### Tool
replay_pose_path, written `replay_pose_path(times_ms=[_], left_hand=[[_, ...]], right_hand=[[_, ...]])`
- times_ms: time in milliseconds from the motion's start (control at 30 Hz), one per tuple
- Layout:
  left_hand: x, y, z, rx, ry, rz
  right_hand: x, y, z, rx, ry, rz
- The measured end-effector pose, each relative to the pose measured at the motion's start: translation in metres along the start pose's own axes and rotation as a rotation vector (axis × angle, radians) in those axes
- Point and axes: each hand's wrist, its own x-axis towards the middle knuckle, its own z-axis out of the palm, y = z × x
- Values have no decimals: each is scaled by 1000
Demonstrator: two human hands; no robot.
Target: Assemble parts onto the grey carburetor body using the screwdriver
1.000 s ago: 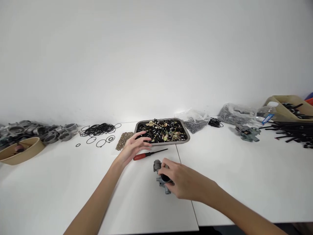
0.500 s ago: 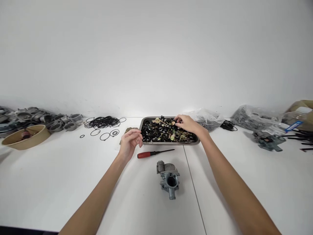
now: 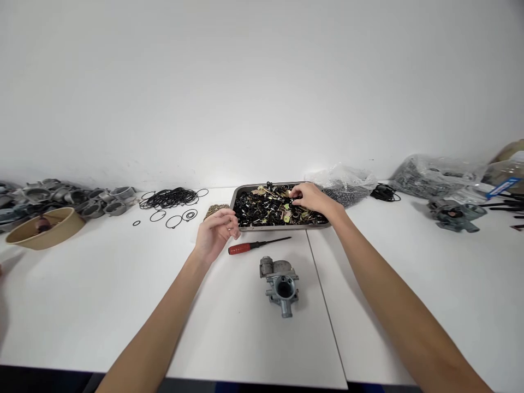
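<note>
My right hand [image 3: 308,196] reaches into a metal tray [image 3: 282,227] heaped with small black and brass-coloured hardware. Its fingers are bent together among the parts, and what they pinch is too small to make out. At the tray's front left corner hovers my left hand [image 3: 216,232], fingers loosely curled and apart, with nothing visible in them. A red-handled screwdriver [image 3: 241,248] lies in front of the tray. Nearer to me a grey metal carburetor [image 3: 282,285] rests on the white table [image 3: 229,338], its round bore facing me.
Black rubber rings [image 3: 172,198] and grey metal bowls [image 3: 94,207] lie left, behind a tan container [image 3: 45,234]. Small brass parts [image 3: 215,210] sit beside the tray. Plastic bags [image 3: 344,183] of parts stand right, with another carburetor [image 3: 454,214]. A person's hand [image 3: 1,270] shows at the left edge.
The view has tilted down slightly, showing the table's front edge. My right hand still works in the tray, slightly lower among the parts. My left hand stays by the corner.
</note>
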Motion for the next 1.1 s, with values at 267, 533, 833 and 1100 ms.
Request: replay_pose_path(times_ms=[267,533,833,1100], left_hand=[[-5,2,10,52,-22,53],[-3,-1,18,165,-59,77],[2,-3,3,242,31,64],[5,-14,2,588,198,386]], right_hand=[[-14,-69,-1,291,-37,-233],[-35,-135,48,385,-164,-541],[-26,-75,-11,-112,-51,-143],[-19,4,-11,-267,-30,89]])
